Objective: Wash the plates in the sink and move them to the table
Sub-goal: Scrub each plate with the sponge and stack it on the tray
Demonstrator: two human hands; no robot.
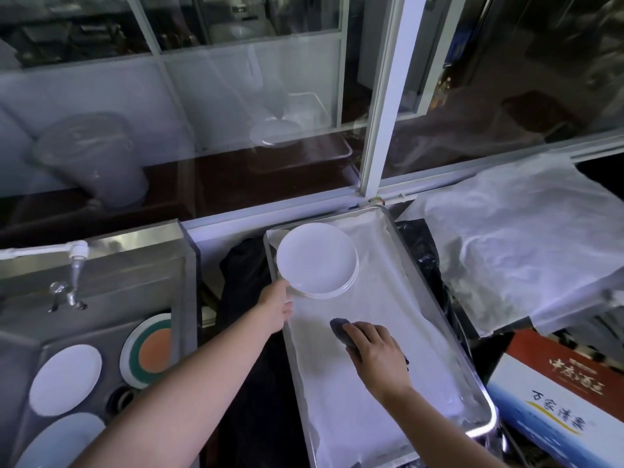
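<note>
A stack of white plates (317,260) sits at the far end of a metal tray (472,376) lined with white cloth. My left hand (275,307) grips the near-left rim of the top plate. My right hand (374,358) rests on the tray's cloth, closed over a dark sponge (339,327). In the steel sink (111,327) at the left lie two white plates (66,380) and a plate with an orange centre and green ring (148,352).
A tap (72,275) hangs over the sink. Dark cloth (243,265) fills the gap between sink and tray. A plastic-covered surface (520,241) lies at the right, a printed cardboard box (557,400) below it. A glass window runs along the back.
</note>
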